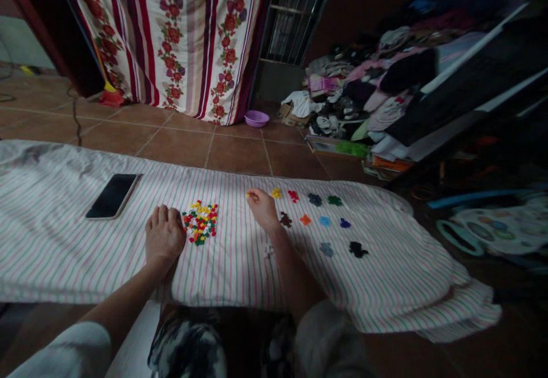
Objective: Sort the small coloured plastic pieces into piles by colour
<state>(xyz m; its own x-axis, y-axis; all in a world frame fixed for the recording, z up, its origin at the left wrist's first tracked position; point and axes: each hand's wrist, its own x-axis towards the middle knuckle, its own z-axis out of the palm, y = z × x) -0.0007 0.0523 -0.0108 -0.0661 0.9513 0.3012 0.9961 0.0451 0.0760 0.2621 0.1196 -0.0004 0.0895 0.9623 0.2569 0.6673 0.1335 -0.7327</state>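
Observation:
On the striped cloth lies a patch of mixed small pieces (200, 222) in red, yellow, green, white and orange. My left hand (165, 232) rests palm down at its left edge, fingers slightly apart, holding nothing visible. To the right of the patch, my right hand (262, 206) pinches a small yellow piece (248, 195) at its fingertips. Small single-colour piles spread beyond it: yellow (276, 193), red (293, 196), dark grey (315, 199), green (334, 200), brown (285, 219), orange (305, 219), light blue (325, 221), dark blue (345, 223) and black (357, 249).
A phone (113, 196) lies on the striped cloth (107, 264) at the left. Beyond the far edge are a tiled floor, a purple bowl (256, 118), a floral curtain (171, 35) and a heap of clothes (368, 81).

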